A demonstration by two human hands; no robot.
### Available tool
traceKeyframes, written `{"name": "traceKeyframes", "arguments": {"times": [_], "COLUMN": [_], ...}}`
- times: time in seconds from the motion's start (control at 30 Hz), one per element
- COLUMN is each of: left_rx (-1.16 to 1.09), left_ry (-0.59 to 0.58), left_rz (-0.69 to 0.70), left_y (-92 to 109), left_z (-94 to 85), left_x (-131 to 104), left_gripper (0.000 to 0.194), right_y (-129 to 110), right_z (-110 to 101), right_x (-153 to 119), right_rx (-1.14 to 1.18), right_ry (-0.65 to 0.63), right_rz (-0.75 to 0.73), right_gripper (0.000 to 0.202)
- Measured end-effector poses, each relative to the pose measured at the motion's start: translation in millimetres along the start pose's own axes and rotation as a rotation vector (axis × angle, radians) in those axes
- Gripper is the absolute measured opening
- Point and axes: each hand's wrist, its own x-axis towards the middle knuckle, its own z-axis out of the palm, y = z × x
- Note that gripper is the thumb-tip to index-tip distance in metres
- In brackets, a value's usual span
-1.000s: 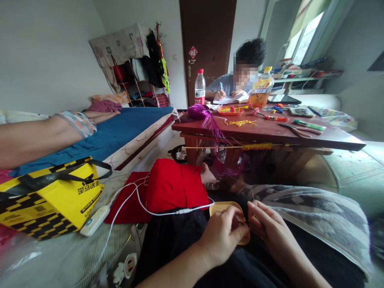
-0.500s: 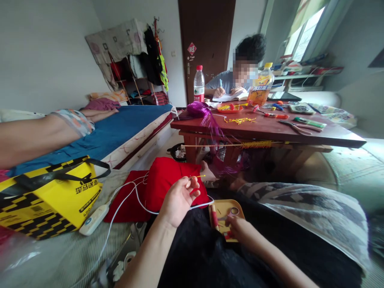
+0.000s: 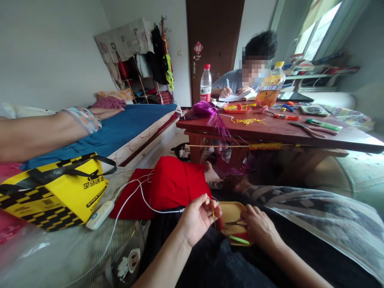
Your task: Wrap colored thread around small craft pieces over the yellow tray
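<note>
My left hand (image 3: 196, 220) is raised palm up, its thumb and fingers pinching a thin yellow stick (image 3: 213, 212) that points downward. Beside it, my right hand (image 3: 260, 225) is closed over the right side of a small yellow tray (image 3: 235, 206). Scissors (image 3: 232, 223) lie under its fingers, blades pointing left; the handles are hidden by the hand. Inside the tray are a red tube-like piece (image 3: 220, 226) at the left edge and a bright green stick (image 3: 239, 240) near the front. The tray rests on dark cloth over my lap.
A red-brown table (image 3: 210, 124) ahead carries a water bottle (image 3: 205, 84), purple strands (image 3: 207, 110), yellow pieces (image 3: 247, 121) and pliers (image 3: 309, 129). Behind it a person (image 3: 255, 76) writes. A white cable (image 3: 120, 204), power strip (image 3: 100, 215) and yellow bag (image 3: 63, 192) lie left.
My left hand has lowered toward the tray, and its yellow stick has turned from pointing right to pointing down. My right hand has shifted up and right, uncovering the green stick. The view has shifted slightly.
</note>
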Motion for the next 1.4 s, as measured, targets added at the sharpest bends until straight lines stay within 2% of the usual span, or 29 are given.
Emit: {"name": "traceKeyframes", "arguments": {"times": [0.13,0.2,0.3,0.37,0.43,0.57,0.7,0.9,1.13,1.4], "left_rx": [-0.017,-0.01,0.013,0.02,0.016,0.016,0.022,0.019,0.017,0.02], "left_ry": [0.057,0.071,0.084,0.07,0.045,0.031,0.033,0.035,0.051,0.06], "left_rz": [-0.037,-0.064,-0.112,-0.126,-0.134,-0.165,-0.194,-0.197,-0.209,-0.219], "left_y": [-12,-18,-27,-31,-34,-38,-42,-45,-46,-48], "left_z": [-8.4,-10.0,-9.7,-8.7,-8.1,-8.5,-9.7,-11.7,-13.4,-15.6], "left_x": [0,1,1,0,0,-1,1,2,5,8], "left_gripper": [0.024,0.022,0.021,0.022,0.021,0.018,0.022,0.02,0.025,0.022], "right_y": [29,32,6,-21,-43,-58,-54,-48,-45,-53], "right_z": [-23,-32,-40,-45,-50,-61,-65,-56,-50,-59], "right_x": [-36,-57,-81,-87,-87,-81,-77,-74,-74,-76], "right_rx": [0.095,0.246,0.956,1.216,1.322,1.362,1.352,1.31,1.299,1.335], "right_ry": [0.006,0.006,-0.002,-0.034,-0.06,-0.125,-0.238,-0.308,-0.331,-0.33], "right_rz": [0.09,0.12,0.184,0.24,0.303,0.375,0.317,0.257,0.296,0.358], "right_gripper": [0.01,0.01,0.024,0.027,0.028,0.041,0.052,0.066,0.07,0.063]}}
